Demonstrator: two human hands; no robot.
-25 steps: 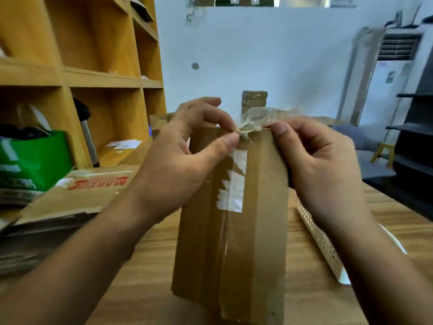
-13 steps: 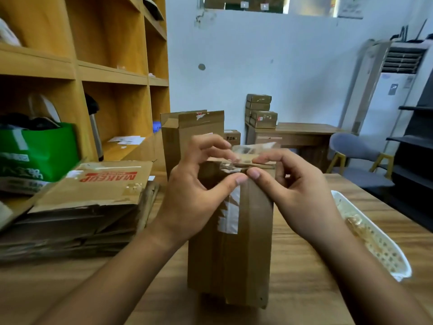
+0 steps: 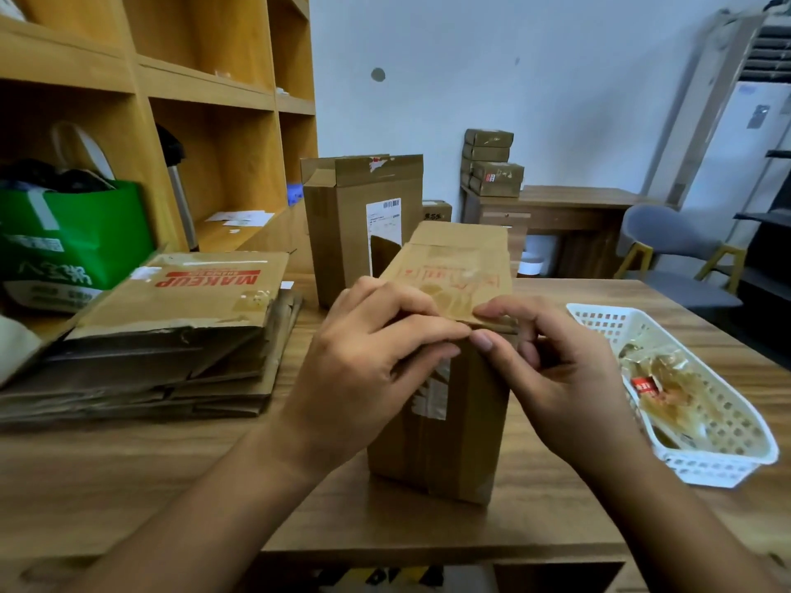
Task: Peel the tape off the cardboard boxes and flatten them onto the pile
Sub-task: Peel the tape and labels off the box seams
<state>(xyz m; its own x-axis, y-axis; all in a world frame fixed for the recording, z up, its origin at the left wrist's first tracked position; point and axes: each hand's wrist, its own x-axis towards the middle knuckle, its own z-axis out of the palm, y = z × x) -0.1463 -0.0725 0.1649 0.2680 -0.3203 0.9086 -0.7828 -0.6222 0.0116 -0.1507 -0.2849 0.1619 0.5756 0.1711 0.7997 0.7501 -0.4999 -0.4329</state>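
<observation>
A tall brown cardboard box (image 3: 453, 438) stands upright on the wooden table (image 3: 128, 472) in front of me. Clear tape (image 3: 453, 288) covers its top face, with torn white label scraps down its front. My left hand (image 3: 364, 361) and my right hand (image 3: 552, 374) meet at the box's near top edge, thumbs and forefingers pinching the tape end there. To the left lies the pile of flattened boxes (image 3: 171, 336), the top one printed MAKEUP in red. A second upright box (image 3: 342, 224) stands behind, its top flap open.
A white plastic basket (image 3: 723, 447) holding crumpled peeled tape sits at the right. Wooden shelves (image 3: 205, 79) with a green bag (image 3: 72, 237) rise on the left. Behind are a desk with several small boxes (image 3: 492, 164), a grey chair (image 3: 672, 237) and a floor air conditioner (image 3: 757, 122).
The view has dropped, so the box top now shows. Both hands stayed at the near top edge, pinching the tape; the raised crumpled tape end seen earlier now lies lower, by the fingertips.
</observation>
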